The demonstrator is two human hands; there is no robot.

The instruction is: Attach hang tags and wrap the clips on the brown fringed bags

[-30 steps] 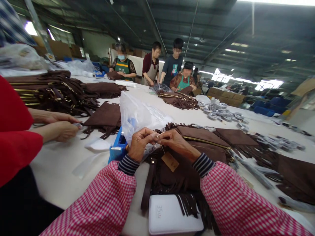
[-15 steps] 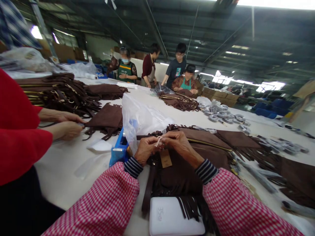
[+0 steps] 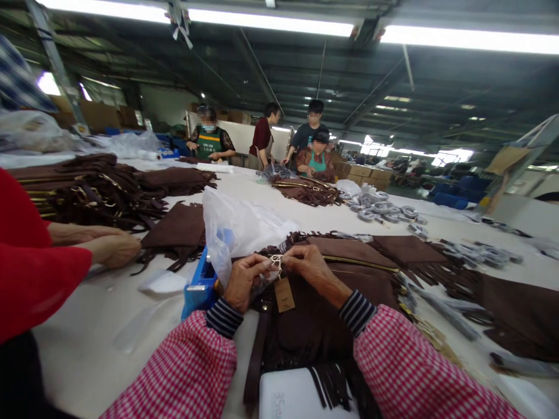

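Observation:
Light-coloured string is pinched between the fingertips of my left hand and my right hand, its loops spread a little between them. From the string hangs a small tan tag, over a dark brown bag with fringes and a strap. Both hands are closed, just above the bag. On the bag's near part lies a white box-like object with dark fringe strips over it.
Left of my hands stand a blue bin and a clear plastic bag. Brown bags are piled at left, beside a person in red. Wrapped grey straps lie at right. Several people stand across the table.
The view has tilted up and shifted right. String loops between my fingertips are now spread wider, and my hands are slightly farther apart. The neighbour's hands have moved closer together.

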